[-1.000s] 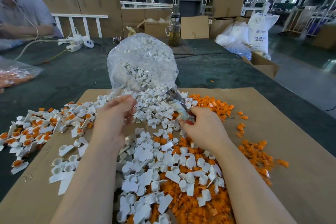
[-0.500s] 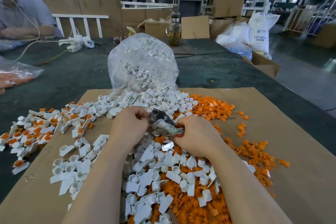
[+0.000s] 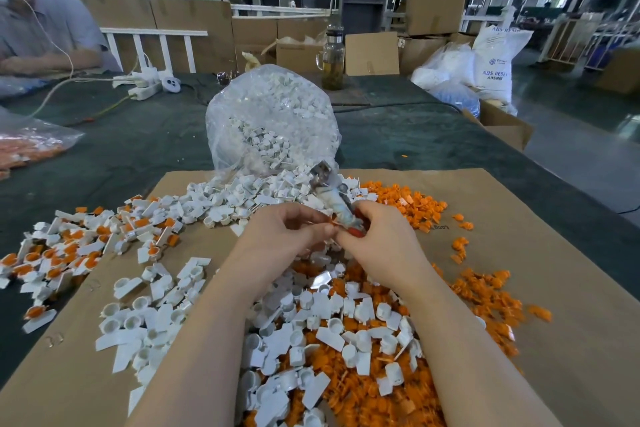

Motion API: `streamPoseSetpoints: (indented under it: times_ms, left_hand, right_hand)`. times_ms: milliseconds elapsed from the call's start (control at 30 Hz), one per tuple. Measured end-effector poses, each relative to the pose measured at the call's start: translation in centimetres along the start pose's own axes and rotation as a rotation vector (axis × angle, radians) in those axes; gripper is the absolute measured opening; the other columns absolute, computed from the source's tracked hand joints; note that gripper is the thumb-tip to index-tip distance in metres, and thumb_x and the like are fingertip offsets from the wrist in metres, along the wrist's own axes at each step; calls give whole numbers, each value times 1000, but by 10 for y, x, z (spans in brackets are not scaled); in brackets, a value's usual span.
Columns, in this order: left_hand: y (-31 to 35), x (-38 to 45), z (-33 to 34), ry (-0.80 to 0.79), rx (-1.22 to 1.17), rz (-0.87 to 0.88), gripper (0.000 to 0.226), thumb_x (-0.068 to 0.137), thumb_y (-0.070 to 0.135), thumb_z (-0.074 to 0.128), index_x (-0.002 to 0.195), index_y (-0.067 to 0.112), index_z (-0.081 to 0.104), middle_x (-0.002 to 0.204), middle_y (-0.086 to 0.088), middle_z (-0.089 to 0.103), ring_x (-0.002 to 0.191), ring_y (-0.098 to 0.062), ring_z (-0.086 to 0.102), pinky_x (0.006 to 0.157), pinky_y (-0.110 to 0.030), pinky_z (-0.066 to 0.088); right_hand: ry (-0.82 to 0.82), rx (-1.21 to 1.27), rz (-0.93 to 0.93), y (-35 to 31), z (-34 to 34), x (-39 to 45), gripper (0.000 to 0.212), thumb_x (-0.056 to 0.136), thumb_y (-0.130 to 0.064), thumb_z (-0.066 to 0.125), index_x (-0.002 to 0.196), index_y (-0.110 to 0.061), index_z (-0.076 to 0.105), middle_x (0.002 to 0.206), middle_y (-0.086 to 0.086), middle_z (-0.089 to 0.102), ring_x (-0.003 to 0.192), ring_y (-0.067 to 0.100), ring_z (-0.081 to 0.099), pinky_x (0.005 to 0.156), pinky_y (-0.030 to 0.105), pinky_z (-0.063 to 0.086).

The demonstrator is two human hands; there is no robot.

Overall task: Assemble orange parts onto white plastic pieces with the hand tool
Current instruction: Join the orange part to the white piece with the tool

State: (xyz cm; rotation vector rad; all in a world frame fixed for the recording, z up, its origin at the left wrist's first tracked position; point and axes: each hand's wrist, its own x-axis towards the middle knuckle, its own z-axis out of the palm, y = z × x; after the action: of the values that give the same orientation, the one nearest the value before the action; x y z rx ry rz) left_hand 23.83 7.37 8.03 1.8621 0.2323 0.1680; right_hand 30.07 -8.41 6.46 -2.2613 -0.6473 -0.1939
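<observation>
Reading "ABS RESIN" — white sack (image 3: 496, 59) behind hand tool (image 3: 330, 198).

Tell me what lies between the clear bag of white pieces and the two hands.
In the head view, spilled white pieces and the hand tool's metal head lie between the bag and both hands.

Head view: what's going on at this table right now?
A person is assembling small plastic parts over a cardboard sheet. The right hand grips the hand tool, while the left hand pinches something small at its handle end. Loose white pieces and orange parts surround them; finished ones lie left.
</observation>
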Motion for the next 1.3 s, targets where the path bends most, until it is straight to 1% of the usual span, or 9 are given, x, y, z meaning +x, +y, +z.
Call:
streamPoseSetpoints:
  times_ms: [233, 433, 633, 700, 833, 1000, 1067, 1200, 1300]
  left_hand:
    - [1, -1, 0, 8, -177, 7, 8, 84, 7, 75, 90, 12, 75, 76, -5, 77, 68, -12, 73, 60, -17, 56]
    - [2, -2, 0, 11, -203, 53, 15, 88, 7, 70, 93, 20, 76, 78, -3, 77, 72, -12, 74, 65, -18, 58]
    - [0, 2, 1, 91, 90, 73, 10, 87, 26, 74, 96, 30, 74, 77, 11, 75, 67, -2, 69, 56, -10, 48]
    - [-4, 2, -3, 108, 263, 57, 15, 83, 33, 78, 94, 34, 68, 81, 10, 71, 64, -2, 65, 55, -17, 46]
    - [-9, 1, -8, -52, 440, -27, 18, 78, 33, 80, 91, 32, 68, 85, 10, 66, 74, -4, 62, 61, -20, 44]
    - [-9, 1, -1, -82, 453, -56, 16, 84, 20, 71, 99, 27, 72, 84, 13, 68, 62, 2, 66, 56, -13, 50]
    - [-9, 1, -1, -67, 496, -62, 17, 84, 19, 67, 98, 28, 71, 88, 11, 69, 68, -4, 68, 65, -22, 57]
    - [-8, 1, 0, -23, 556, -68, 17, 80, 16, 70, 92, 29, 70, 83, 9, 66, 74, -8, 66, 62, -23, 53]
    - [-9, 1, 2, 10, 590, -84, 16, 83, 12, 68, 93, 24, 71, 82, 5, 71, 75, -13, 70, 72, -30, 59]
  right_hand:
    - [-9, 160, 11, -6, -1, -3, 12, 86, -32, 67, 91, -21, 67, 75, -7, 64, 69, 10, 59, 61, 34, 50]
    - [12, 245, 67, -6, -4, -3, 15, 88, -34, 68, 86, -20, 68, 73, -3, 64, 68, 13, 59, 63, 35, 50]
    - [14, 181, 84, -9, -5, -3, 22, 88, -40, 66, 93, -19, 67, 81, -3, 67, 77, 15, 64, 73, 44, 56]
    - [42, 160, 95, -9, -6, -3, 23, 88, -40, 66, 91, -17, 66, 79, -2, 67, 74, 16, 63, 71, 43, 55]
    - [76, 131, 103, -8, -7, -3, 23, 88, -40, 66, 89, -17, 65, 79, -4, 66, 73, 13, 61, 66, 37, 53]
    - [75, 90, 88, -5, -4, -3, 20, 89, -37, 67, 88, -18, 62, 74, -9, 59, 67, 6, 53, 58, 23, 37]
    - [86, 86, 79, -5, -3, -2, 20, 89, -36, 66, 86, -16, 62, 74, -5, 61, 66, 10, 55, 57, 25, 40]
    - [94, 83, 74, -4, -3, -2, 19, 89, -33, 66, 77, -21, 57, 66, -9, 55, 60, 7, 49, 54, 21, 33]
    - [93, 81, 78, -4, -3, -2, 19, 88, -34, 67, 77, -24, 57, 66, -10, 55, 59, 6, 50, 53, 19, 32]
